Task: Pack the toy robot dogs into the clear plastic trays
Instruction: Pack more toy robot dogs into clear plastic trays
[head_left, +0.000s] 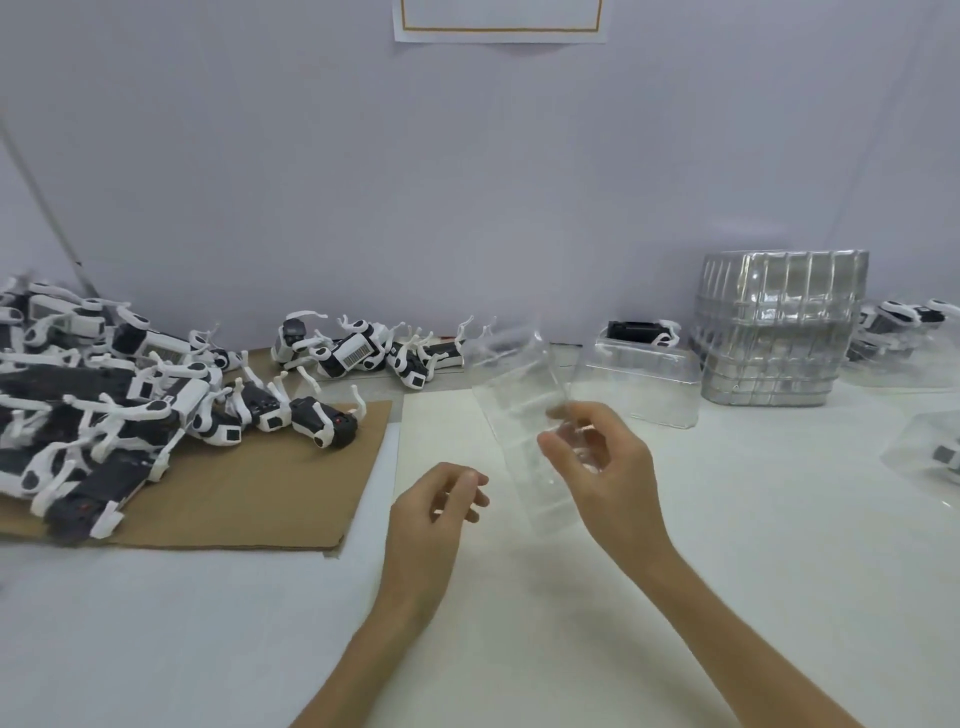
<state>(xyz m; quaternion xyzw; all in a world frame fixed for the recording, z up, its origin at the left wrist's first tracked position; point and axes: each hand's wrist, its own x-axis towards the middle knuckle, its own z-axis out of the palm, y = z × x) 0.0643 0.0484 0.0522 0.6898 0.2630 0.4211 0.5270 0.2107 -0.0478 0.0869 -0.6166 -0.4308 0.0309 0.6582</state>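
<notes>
A tray (514, 395) is pinched in the right grip (597, 467) above the counter (727, 519). The left grip (431, 512) is held loosely curled, holding nothing.

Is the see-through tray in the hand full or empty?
Empty. The right hand holds the clear tray up; nothing sits inside, and the white table shows through it. The toy robot dogs lie piled to the left.

The white table (727, 519) before me bears a cardboard sheet (260, 493) at its left edge. A stack of clear trays (779, 327) stands near its far right corner. Loose toy robot dogs (358, 353) lie along the far edge.
</notes>
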